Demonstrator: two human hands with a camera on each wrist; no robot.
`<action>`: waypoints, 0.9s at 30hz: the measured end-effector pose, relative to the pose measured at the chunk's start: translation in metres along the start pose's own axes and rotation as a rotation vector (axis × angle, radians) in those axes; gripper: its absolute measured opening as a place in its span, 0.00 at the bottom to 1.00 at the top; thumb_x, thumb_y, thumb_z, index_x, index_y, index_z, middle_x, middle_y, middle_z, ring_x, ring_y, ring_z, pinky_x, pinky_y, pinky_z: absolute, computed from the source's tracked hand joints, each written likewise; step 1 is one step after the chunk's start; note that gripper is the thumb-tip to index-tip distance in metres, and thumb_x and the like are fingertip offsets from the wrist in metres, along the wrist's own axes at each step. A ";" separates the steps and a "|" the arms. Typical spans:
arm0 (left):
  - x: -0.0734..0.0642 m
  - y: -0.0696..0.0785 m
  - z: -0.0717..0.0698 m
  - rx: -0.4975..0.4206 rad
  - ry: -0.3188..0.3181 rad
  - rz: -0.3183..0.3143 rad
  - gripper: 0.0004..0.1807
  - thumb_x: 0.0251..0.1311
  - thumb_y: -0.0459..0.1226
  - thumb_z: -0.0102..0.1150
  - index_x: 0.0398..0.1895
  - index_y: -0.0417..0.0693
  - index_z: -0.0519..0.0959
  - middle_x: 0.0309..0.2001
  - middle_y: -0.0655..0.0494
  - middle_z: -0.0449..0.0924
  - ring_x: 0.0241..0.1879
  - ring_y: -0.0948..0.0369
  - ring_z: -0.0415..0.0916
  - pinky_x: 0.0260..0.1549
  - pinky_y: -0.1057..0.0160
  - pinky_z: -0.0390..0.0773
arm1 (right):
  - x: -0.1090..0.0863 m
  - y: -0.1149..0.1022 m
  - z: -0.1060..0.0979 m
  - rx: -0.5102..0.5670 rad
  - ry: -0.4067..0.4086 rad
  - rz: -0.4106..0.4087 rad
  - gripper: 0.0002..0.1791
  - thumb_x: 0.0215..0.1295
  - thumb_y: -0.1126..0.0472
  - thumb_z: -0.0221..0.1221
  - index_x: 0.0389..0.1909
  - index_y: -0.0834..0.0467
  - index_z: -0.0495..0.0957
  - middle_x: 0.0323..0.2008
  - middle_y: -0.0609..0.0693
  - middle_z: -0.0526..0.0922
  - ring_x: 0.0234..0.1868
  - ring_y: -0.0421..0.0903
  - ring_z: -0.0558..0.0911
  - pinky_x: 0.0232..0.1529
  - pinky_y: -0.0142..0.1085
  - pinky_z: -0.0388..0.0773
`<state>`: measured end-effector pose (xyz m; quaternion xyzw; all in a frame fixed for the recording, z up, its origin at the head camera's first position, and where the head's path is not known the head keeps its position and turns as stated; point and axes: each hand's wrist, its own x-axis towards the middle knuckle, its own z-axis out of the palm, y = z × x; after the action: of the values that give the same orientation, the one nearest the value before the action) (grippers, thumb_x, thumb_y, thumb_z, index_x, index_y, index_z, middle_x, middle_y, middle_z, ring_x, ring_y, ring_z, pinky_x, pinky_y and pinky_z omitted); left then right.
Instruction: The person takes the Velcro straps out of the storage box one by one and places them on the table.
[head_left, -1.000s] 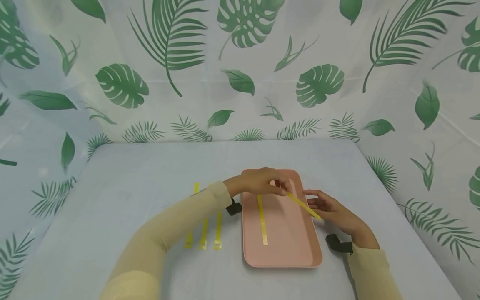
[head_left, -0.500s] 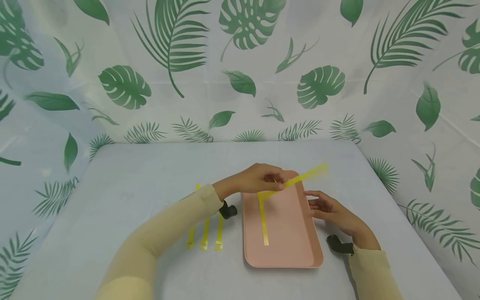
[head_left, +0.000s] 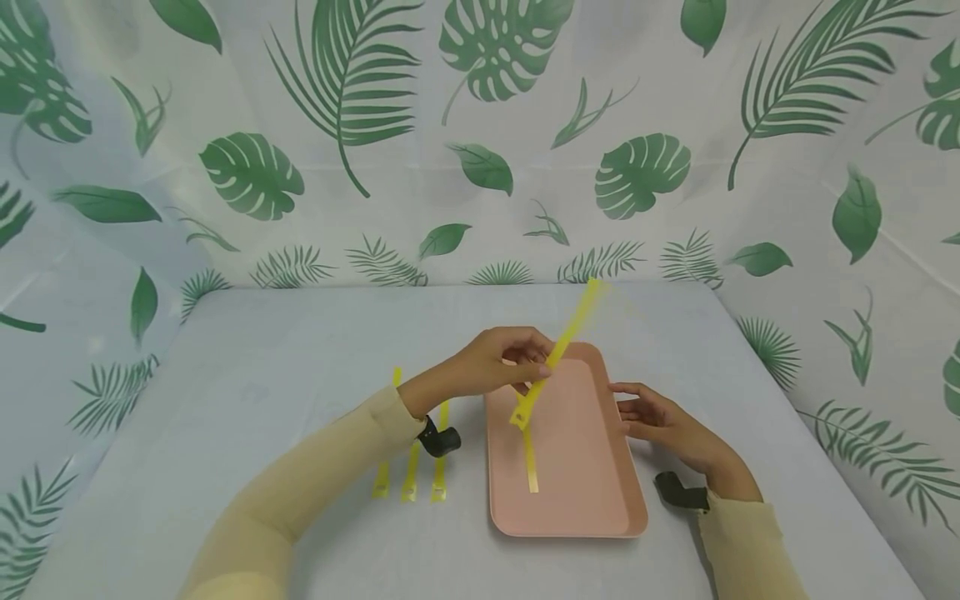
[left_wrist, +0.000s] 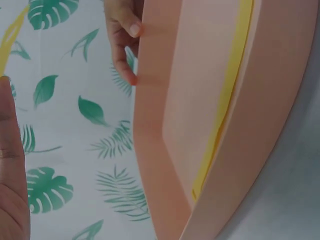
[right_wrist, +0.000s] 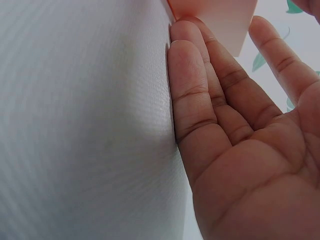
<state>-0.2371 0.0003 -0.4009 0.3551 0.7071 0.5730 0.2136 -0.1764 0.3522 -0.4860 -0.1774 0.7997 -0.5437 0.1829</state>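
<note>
In the head view my left hand (head_left: pixel 491 365) pinches a yellow cable tie (head_left: pixel 576 325), a flat strap with a wider slotted end. It slants over the pink tray (head_left: pixel 632 492), slotted end low and toward me, tail up and away. A second yellow cable tie (head_left: pixel 531 467) lies lengthwise inside the tray near its left wall, partly covered by the held one. At the tray's right side is my right hand (head_left: pixel 671 427), its fingertips against the outer wall. In the right wrist view its extended fingers (right_wrist: pixel 190 75) rest along the tabletop.
Three more yellow cable ties (head_left: pixel 439 482) lie side by side on the pale table (head_left: pixel 285 333), left of the tray and partly behind my left forearm. Black wrist cameras (head_left: pixel 438 439) sit on both wrists. A leaf-printed curtain (head_left: pixel 525 167) closes off the back and sides.
My left hand has drawn left from the tray's far right part. The held cable tie has swung from pointing right and toward me to standing up and away, its slotted end now showing.
</note>
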 end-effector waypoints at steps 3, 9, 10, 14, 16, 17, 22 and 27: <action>-0.008 0.001 -0.001 -0.050 0.036 -0.034 0.16 0.74 0.31 0.66 0.61 0.35 0.80 0.45 0.50 0.83 0.39 0.62 0.85 0.42 0.54 0.91 | -0.001 -0.001 0.001 0.007 0.002 -0.010 0.33 0.80 0.67 0.60 0.78 0.70 0.60 0.66 0.73 0.76 0.60 0.33 0.82 0.57 0.29 0.80; -0.023 0.003 -0.004 -0.135 0.084 -0.064 0.17 0.74 0.31 0.65 0.62 0.33 0.79 0.44 0.51 0.83 0.39 0.62 0.84 0.42 0.52 0.91 | -0.001 -0.002 0.002 0.018 -0.004 -0.028 0.33 0.80 0.68 0.60 0.78 0.70 0.60 0.66 0.75 0.75 0.60 0.34 0.82 0.57 0.29 0.80; -0.025 0.003 -0.004 -0.140 0.091 -0.068 0.17 0.74 0.31 0.64 0.62 0.33 0.78 0.44 0.51 0.82 0.39 0.62 0.84 0.42 0.53 0.91 | -0.001 -0.002 0.002 0.016 -0.001 -0.024 0.33 0.80 0.67 0.60 0.78 0.70 0.60 0.66 0.74 0.76 0.60 0.34 0.82 0.57 0.29 0.80; -0.035 0.003 -0.005 -0.159 0.122 -0.087 0.18 0.75 0.31 0.64 0.63 0.33 0.78 0.45 0.52 0.82 0.39 0.62 0.84 0.41 0.54 0.91 | -0.001 -0.002 0.001 -0.002 0.006 -0.001 0.33 0.80 0.66 0.60 0.79 0.68 0.61 0.66 0.73 0.76 0.59 0.34 0.82 0.57 0.29 0.80; -0.040 0.003 -0.006 -0.164 0.141 -0.095 0.18 0.75 0.31 0.64 0.64 0.33 0.78 0.45 0.52 0.83 0.39 0.62 0.84 0.41 0.54 0.91 | -0.001 -0.002 0.001 -0.008 0.004 0.004 0.33 0.80 0.66 0.60 0.79 0.68 0.60 0.66 0.73 0.76 0.59 0.34 0.82 0.57 0.29 0.80; -0.042 0.003 -0.006 -0.171 0.151 -0.101 0.18 0.75 0.31 0.63 0.64 0.33 0.78 0.45 0.52 0.83 0.39 0.62 0.84 0.40 0.55 0.91 | -0.001 -0.002 0.001 -0.010 0.003 0.004 0.33 0.80 0.66 0.60 0.79 0.68 0.60 0.66 0.73 0.76 0.59 0.34 0.82 0.58 0.29 0.80; -0.056 0.001 -0.010 -0.187 0.198 -0.124 0.19 0.75 0.30 0.63 0.65 0.33 0.77 0.44 0.53 0.83 0.37 0.62 0.83 0.37 0.59 0.90 | 0.001 -0.001 0.001 -0.012 0.000 -0.004 0.33 0.80 0.66 0.60 0.79 0.69 0.60 0.66 0.74 0.76 0.60 0.33 0.81 0.58 0.29 0.80; -0.068 -0.001 -0.016 -0.190 0.232 -0.150 0.18 0.75 0.31 0.63 0.63 0.33 0.77 0.44 0.52 0.82 0.38 0.62 0.84 0.39 0.59 0.90 | 0.001 -0.001 0.000 -0.013 0.003 -0.017 0.32 0.80 0.67 0.60 0.78 0.69 0.61 0.66 0.73 0.76 0.59 0.33 0.81 0.57 0.28 0.80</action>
<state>-0.2037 -0.0611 -0.4054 0.2108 0.6944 0.6567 0.2053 -0.1773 0.3508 -0.4849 -0.1845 0.8020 -0.5401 0.1759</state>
